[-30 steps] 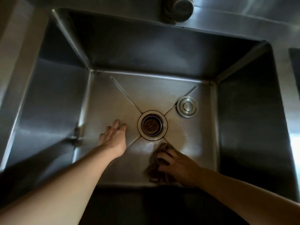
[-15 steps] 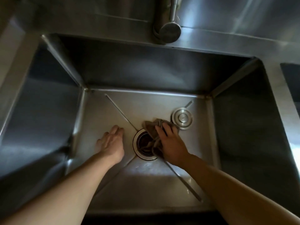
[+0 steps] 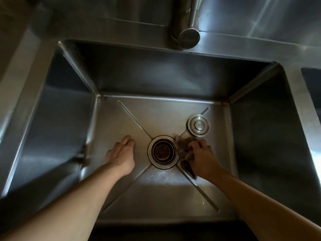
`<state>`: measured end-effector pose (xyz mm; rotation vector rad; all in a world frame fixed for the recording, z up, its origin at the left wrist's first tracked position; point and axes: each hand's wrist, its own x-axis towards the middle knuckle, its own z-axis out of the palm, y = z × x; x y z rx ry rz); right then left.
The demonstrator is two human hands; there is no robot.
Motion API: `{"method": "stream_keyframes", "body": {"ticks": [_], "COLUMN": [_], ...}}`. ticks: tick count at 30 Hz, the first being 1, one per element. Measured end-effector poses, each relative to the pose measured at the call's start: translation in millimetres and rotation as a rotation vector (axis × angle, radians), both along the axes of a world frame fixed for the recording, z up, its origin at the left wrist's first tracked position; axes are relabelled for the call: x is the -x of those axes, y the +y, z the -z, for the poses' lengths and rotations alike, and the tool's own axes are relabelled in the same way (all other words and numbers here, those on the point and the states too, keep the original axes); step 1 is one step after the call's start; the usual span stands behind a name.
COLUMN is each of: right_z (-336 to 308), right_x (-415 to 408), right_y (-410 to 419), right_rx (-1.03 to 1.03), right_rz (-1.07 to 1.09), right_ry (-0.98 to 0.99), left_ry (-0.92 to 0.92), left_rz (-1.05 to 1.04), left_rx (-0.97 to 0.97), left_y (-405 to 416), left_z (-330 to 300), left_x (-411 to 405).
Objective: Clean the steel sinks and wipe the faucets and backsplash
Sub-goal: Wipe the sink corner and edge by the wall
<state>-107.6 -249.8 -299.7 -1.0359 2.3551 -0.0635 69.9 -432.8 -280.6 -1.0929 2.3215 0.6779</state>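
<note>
A deep steel sink fills the view, with a round drain at the middle of its floor. My right hand grips a dark crumpled cloth and presses it on the sink floor just right of the drain. My left hand rests flat on the floor to the left of the drain, fingers straight. The faucet spout hangs over the back rim, in front of the steel backsplash.
A round steel drain stopper lies on the sink floor behind my right hand. A second basin's edge shows at the far right. A steel counter ledge runs along the left.
My right hand carried the cloth from the front of the sink floor up over the drain, then to the drain's right side. My left hand stayed flat in place.
</note>
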Motion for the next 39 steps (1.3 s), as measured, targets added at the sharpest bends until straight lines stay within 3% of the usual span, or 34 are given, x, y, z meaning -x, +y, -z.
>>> {"method": "stream_keyframes", "body": {"ticks": [3, 7, 12, 14, 16, 19, 22, 25, 29, 35, 39], "right_z": [-6.0, -8.8, -14.0, -21.8, -29.3, -33.1, -28.8, -27.5, -28.1, -29.0, -49.1], "right_x": [-15.3, -52.7, -76.0, -68.1, -50.4, -20.4, -18.5, -42.0, -64.9, -75.1, -76.1], "right_y": [8.7, -13.6, -25.2, -15.4, 2.4, 36.8, 56.3, 41.9, 5.5, -24.3, -30.4], "right_rx": [-0.195, -0.201, -0.104, -0.074, -0.106, -0.347, -0.724, -0.796, -0.710, -0.262, -0.060], "right_rz": [0.028, -0.021, 0.079, 0.125, 0.208, 0.345, 0.166, 0.048, 0.075, 0.450, 0.491], "right_ry": [-0.012, -0.068, -0.368, -0.319, -0.144, -0.042, -0.115, -0.231, -0.398, -0.470, -0.341], "left_ry": [-0.031, -0.047, -0.051, -0.057, -0.078, -0.101, -0.118, -0.130, -0.140, -0.069, -0.030], "left_rz": [0.040, 0.069, 0.098, 0.102, 0.124, 0.153, 0.166, 0.188, 0.201, 0.212, 0.163], "left_rx": [-0.010, -0.023, -0.032, -0.022, -0.006, -0.026, -0.038, -0.031, -0.047, -0.100, -0.115], "left_y": [4.5, 4.6, 4.7, 8.5, 13.7, 19.4, 20.8, 19.5, 20.2, 10.3, 11.8], "left_z": [-0.8, -1.1, -1.1, -2.9, -3.8, -0.9, 1.2, 0.4, 3.7, 8.0, -11.3], "left_x": [-5.8, -7.4, -13.0, -17.8, -23.4, -32.7, -35.2, -32.9, -33.8, -39.3, -41.9]}}
